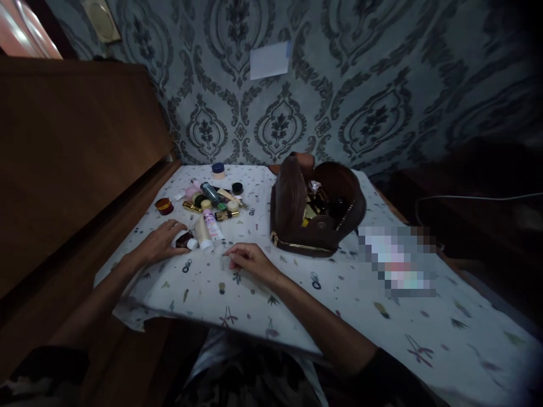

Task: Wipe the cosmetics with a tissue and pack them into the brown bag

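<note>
While my left hand (160, 243) curves against a dark brown, white-capped bottle (185, 241) left of the frame's centre, I cannot tell whether it grips. My right hand (251, 261), near the centre, is drawn narrow; whether it holds anything I cannot tell. Just right of the bottle lies a beige, white-capped tube (202, 232), and right of centre stands an open dark-brown, gold-zipped leathery bag (289, 206).

A cloth-covered table (424, 322) bears a brown bag (291, 198); cosmetics (211, 193) lie clustered left.
</note>
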Motion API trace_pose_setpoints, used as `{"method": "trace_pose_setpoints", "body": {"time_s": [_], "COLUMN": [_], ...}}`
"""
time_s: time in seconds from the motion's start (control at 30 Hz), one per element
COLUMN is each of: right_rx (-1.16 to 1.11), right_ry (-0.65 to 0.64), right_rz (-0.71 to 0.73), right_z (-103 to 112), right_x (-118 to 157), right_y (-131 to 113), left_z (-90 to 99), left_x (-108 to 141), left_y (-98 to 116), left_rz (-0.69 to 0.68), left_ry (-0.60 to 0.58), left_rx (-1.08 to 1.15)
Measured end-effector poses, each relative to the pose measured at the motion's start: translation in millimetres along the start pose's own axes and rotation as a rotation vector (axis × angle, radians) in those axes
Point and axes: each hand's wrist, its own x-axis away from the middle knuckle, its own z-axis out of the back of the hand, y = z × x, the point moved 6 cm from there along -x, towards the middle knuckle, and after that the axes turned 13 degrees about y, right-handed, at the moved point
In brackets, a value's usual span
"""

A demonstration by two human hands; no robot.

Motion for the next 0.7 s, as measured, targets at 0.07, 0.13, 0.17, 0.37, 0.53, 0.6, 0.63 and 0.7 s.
{"method": "trace_pose_setpoints", "body": {"time_s": [0.07,0.13,0.17,0.37,0.53,0.6,0.63,0.7], "right_rx": [-0.013,-0.029,-0.035,-0.061,-0.182,-0.21,-0.217,-0.221], "right_ry": [-0.002,-0.002,-0.002,-0.017,0.031,0.085,0.118,0.183], "right_rz": [-0.005,-0.006,-0.003,0.034,0.069,0.096,0.116,0.156], "right_z": [-0.3,0.0,0.2,-1.2,-0.5,3.3,6.0,11.8], "right_x": [0.0,0.4,0.8,4.7,5.8,5.0,4.3,2.6], "right_y": [0.1,-0.4,-0.9,-7.9,-17.0,-19.2,-19.8,-19.4], "left_z": [1.2,2.5,3.7,22.3,19.9,11.6,6.9,-1.9], "left_x": [7.4,15.8,19.7,23.1,-3.3,-14.8,-19.9,-28.0], "left_y": [1.7,1.9,2.1,22.8,85.5,110.3,120.5,134.8], "left_rz": [0.037,0.099,0.132,0.269,0.125,0.052,0.016,-0.045], "left_ry": [0.047,0.109,0.143,0.4,0.412,0.379,0.361,0.334], "left_rx": [-0.055,-0.085,-0.082,0.057,0.181,0.207,0.206,0.183]}}
